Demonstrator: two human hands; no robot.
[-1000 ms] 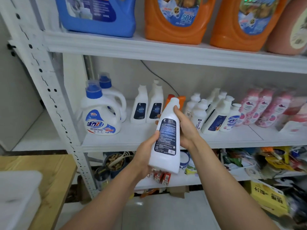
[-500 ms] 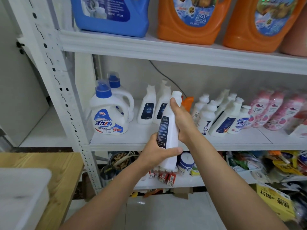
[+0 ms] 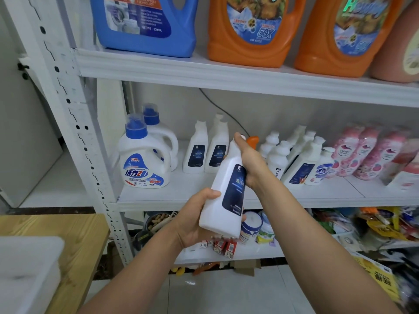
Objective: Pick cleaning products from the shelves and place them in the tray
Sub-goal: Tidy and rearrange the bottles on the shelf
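Between left fingers (image 3: 209, 193) and right fingers (image 3: 240, 145), white bottle (image 3: 223, 200)

Small shop or storeroom, white metal shelving (image 3: 74, 123) stocked with rows of detergent jugs (image 3: 254, 30), cleaner bottles (image 3: 197, 150)

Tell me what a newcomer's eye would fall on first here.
The white bottle with a dark blue label, centre frame, gripped by the left hand at its base and the right hand round its neck. Above, a blue jug and orange jugs crowd the top shelf; a white tray sits lower left.
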